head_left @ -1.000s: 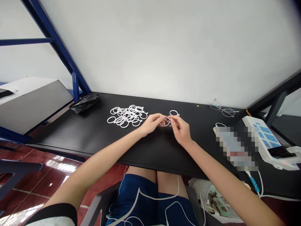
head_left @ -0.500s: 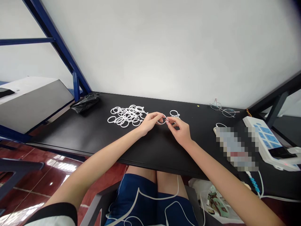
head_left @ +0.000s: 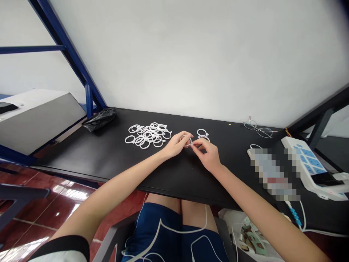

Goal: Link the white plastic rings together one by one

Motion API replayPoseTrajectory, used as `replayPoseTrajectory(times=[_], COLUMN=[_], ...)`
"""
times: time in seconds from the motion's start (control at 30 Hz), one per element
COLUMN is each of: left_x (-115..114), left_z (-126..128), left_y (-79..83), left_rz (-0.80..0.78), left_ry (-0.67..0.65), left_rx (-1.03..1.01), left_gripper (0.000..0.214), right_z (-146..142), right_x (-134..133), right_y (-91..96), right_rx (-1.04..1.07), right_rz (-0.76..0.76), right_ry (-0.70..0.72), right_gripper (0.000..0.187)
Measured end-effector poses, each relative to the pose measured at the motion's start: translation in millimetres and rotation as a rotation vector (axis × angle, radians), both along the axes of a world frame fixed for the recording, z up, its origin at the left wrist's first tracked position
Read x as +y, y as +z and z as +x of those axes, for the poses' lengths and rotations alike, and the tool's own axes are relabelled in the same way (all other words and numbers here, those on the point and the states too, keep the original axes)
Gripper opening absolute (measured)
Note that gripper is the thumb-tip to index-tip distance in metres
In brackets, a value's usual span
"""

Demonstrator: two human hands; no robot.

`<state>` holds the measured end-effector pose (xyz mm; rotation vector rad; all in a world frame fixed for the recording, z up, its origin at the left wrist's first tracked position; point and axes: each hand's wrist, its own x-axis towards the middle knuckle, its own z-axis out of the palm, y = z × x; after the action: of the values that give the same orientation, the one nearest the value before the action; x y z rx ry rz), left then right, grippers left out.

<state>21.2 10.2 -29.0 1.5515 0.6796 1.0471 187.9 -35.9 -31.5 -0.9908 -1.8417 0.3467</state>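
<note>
Between my two hands is a white ring (head_left: 190, 139), held above the black table (head_left: 174, 171). My left hand (head_left: 177, 143) is closed around its left side, fingers partly hiding it. The fingertips of my right hand (head_left: 206, 153) pinch the ring's lower right edge, where a small knob seems to sit. To the left of my left hand lies a loose pile of white rings (head_left: 148, 135), several of them with small round knobs. Just beyond my right hand, a couple of similar white rings (head_left: 202, 132) lie on the table, one partly covered by the fingers.
A crumpled black plastic bag (head_left: 99, 119) lies at the table's left end. On the right are eyeglasses (head_left: 256, 126), a blurred-out phone (head_left: 272, 174) with a cable, and a white power strip (head_left: 308, 160). A white wall (head_left: 191, 65) rises behind the table.
The ring has turned slightly in my hands, and my right fingertips have shifted a little down and left along it. More of the rings beyond my right hand shows now.
</note>
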Motion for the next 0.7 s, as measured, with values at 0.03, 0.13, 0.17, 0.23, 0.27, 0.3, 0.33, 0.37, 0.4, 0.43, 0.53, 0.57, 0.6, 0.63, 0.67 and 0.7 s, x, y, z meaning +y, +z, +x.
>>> replayPoseTrajectory(times=[0.03, 0.13, 0.17, 0.23, 0.27, 0.3, 0.33, 0.37, 0.4, 0.43, 0.53, 0.57, 0.6, 0.63, 0.67, 0.7], left_x=[-1, -5, -6, -9, -9, -10, -10, -10, -10, -10, -11, -11, -11, -11, -10, -9], left_z=[0, -2, -3, -6, -7, -8, -9, -10, -10, -10, -11, -11, -11, -10, -10, -11], left_y=[0.3, 2.7, 3.9, 6.7, 8.1, 9.4, 10.6, 11.5, 12.2, 12.5, 11.9, 11.3, 10.5, 9.7, 8.8, 8.0], left_rz=[0.022, 0.084, 0.115, 0.192, 0.23, 0.262, 0.289, 0.311, 0.329, 0.342, 0.364, 0.386, 0.42, 0.463, 0.51, 0.556], left_ry=[0.005, 0.047, 0.073, 0.122, 0.139, 0.149, 0.154, 0.156, 0.156, 0.151, 0.128, 0.132, 0.145, 0.164, 0.182, 0.192], left_rx=[0.008, 0.079, 0.123, 0.215, 0.253, 0.284, 0.306, 0.321, 0.33, 0.333, 0.304, 0.292, 0.285, 0.283, 0.29, 0.305], left_gripper=[0.039, 0.042, 0.043, 0.044, 0.044, 0.044, 0.045, 0.045, 0.044, 0.043, 0.038, 0.036, 0.035, 0.037, 0.04, 0.043], right_z=[-1, -3, -3, -3, -3, -3, -3, -3, -2, -2, -2, -1, -1, -1, 0, 0], right_x=[-1, -3, -3, -3, -3, -2, -2, -2, -1, -1, -1, -1, -1, -1, 0, 0], right_y=[-1.2, -4.4, -5.0, -5.3, -5.0, -4.5, -3.9, -3.2, -2.6, -2.2, -1.8, -2.1, -2.5, -2.9, -3.1, -3.0], right_rx=[0.003, 0.007, 0.009, 0.013, 0.016, 0.02, 0.024, 0.028, 0.033, 0.039, 0.075, 0.094, 0.116, 0.14, 0.167, 0.192], right_rz=[0.002, 0.011, 0.013, 0.016, 0.018, 0.02, 0.022, 0.023, 0.023, 0.022, 0.014, 0.009, 0.0, -0.014, -0.029, -0.045], right_ry=[0.012, 0.04, 0.045, 0.051, 0.05, 0.049, 0.045, 0.038, 0.027, 0.013, -0.028, -0.035, -0.038, -0.04, -0.045, -0.052], right_gripper=[0.009, 0.008, 0.008, 0.007, 0.006, 0.005, 0.005, 0.005, 0.005, 0.005, 0.006, 0.007, 0.008, 0.009, 0.011, 0.012])
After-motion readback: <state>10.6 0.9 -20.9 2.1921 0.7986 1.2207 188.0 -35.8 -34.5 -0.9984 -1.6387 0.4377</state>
